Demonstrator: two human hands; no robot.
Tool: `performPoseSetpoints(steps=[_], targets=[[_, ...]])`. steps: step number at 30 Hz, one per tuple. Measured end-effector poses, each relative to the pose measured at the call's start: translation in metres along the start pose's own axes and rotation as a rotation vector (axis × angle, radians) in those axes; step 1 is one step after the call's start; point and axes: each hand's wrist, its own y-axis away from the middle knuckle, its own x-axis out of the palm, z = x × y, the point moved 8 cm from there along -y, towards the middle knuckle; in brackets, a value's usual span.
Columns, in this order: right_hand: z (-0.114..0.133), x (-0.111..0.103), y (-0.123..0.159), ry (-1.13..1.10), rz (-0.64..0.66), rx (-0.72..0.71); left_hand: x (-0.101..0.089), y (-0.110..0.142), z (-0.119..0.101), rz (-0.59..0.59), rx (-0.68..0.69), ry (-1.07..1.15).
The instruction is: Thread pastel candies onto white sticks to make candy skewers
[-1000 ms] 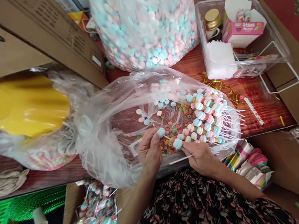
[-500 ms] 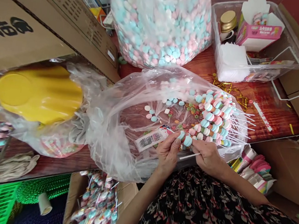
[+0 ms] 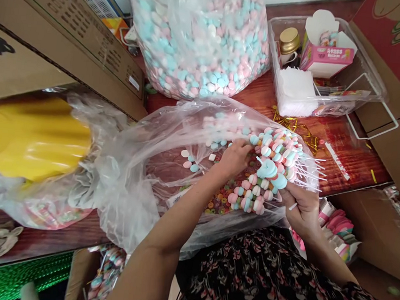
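In my right hand (image 3: 302,208) is a candy skewer (image 3: 269,170) with pale blue marshmallows on a white stick, its tip pointing up and left. My left hand (image 3: 236,157) reaches into the open clear plastic bag (image 3: 164,151), with its fingers curled together beside the pile; what they hold, if anything, is hidden. Finished skewers (image 3: 280,146) of pink, white and blue marshmallows lie stacked at the bag's right end, sticks pointing right. More skewers (image 3: 252,193) lie nearer to me. Small coloured ring candies (image 3: 220,200) and loose marshmallows (image 3: 194,167) are scattered inside the bag.
A big bag of marshmallows (image 3: 203,46) stands at the back. Right of it is a clear plastic bin (image 3: 368,57) holding a pink box. A yellow tub (image 3: 45,135) and cardboard boxes (image 3: 99,50) are on the left. Gold twist ties (image 3: 302,131) lie near the bin.
My left hand has left the skewer and moved up to the marshmallow pile. My right hand has shifted right, with the skewer now tilted upward. The view has shifted slightly.
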Motion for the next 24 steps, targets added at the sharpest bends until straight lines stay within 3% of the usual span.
performPoseSetpoints(steps=[3, 6, 10, 13, 17, 24], targets=[[-0.01, -0.004, 0.005, 0.038, 0.017, 0.026, 0.012, 0.003, 0.007, 0.098, -0.016, -0.076], [-0.016, -0.006, 0.01, 0.043, 0.08, 0.029, 0.006, 0.025, 0.027, 0.049, -0.093, 0.091], [-0.018, 0.004, 0.009, 0.002, 0.158, 0.033, -0.008, 0.061, 0.063, -0.147, -0.402, 0.771], [-0.014, 0.022, 0.005, 0.045, 0.242, 0.031, -0.015, 0.082, 0.066, -0.27, -0.536, 1.24], [-0.004, 0.052, -0.001, 0.17, 0.372, -0.044, -0.032, 0.098, 0.056, -0.384, -0.504, 1.497], [0.01, 0.075, -0.002, 0.336, 0.462, -0.122, -0.053, 0.116, 0.05, -0.487, -0.366, 1.579]])
